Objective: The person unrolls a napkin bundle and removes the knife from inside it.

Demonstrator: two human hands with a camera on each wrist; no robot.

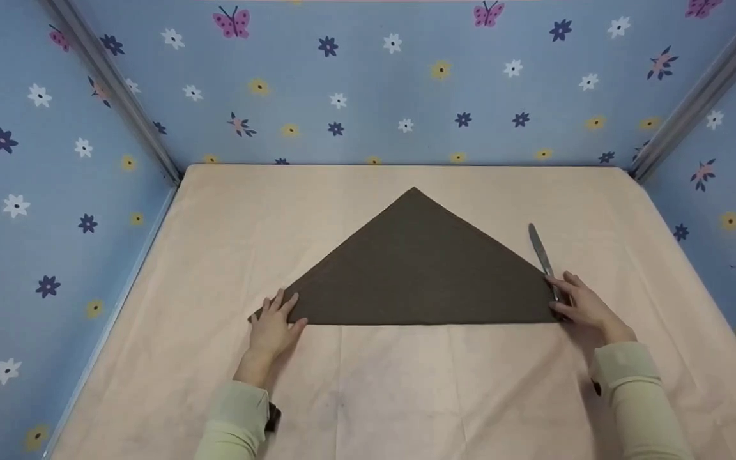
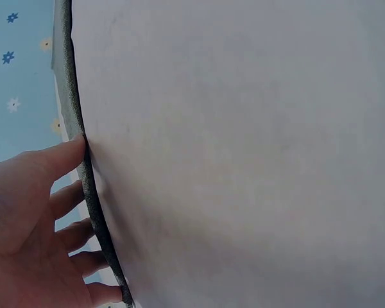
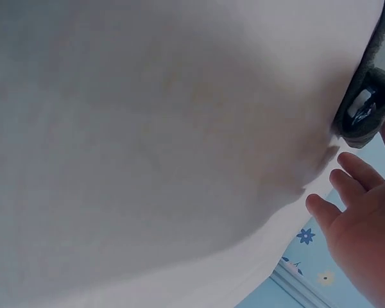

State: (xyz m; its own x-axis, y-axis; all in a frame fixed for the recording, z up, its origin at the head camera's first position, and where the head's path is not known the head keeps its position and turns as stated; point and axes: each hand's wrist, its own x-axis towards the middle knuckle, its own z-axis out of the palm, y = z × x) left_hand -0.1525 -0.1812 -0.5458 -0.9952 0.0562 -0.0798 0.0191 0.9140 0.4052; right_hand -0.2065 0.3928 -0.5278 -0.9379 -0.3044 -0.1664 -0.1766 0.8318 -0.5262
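A dark brown cloth napkin (image 1: 416, 268) lies folded into a triangle, its point toward the back wall and its long edge toward me. My left hand (image 1: 273, 327) rests on the napkin's left corner with its fingers spread; in the left wrist view the fingertips touch along the napkin's edge (image 2: 97, 221). At the opposite corner, my right hand (image 1: 588, 310) pinches a table knife (image 1: 539, 246) together with the cloth. The blade points away from me. In the right wrist view, the cloth corner wraps round the knife's shiny handle end (image 3: 361, 106).
A pale pink tablecloth (image 1: 393, 390) with fold creases covers the table. Blue flowered panels (image 1: 368, 83) enclose the back and both sides, with grey metal posts (image 1: 119, 89) at the two back corners.
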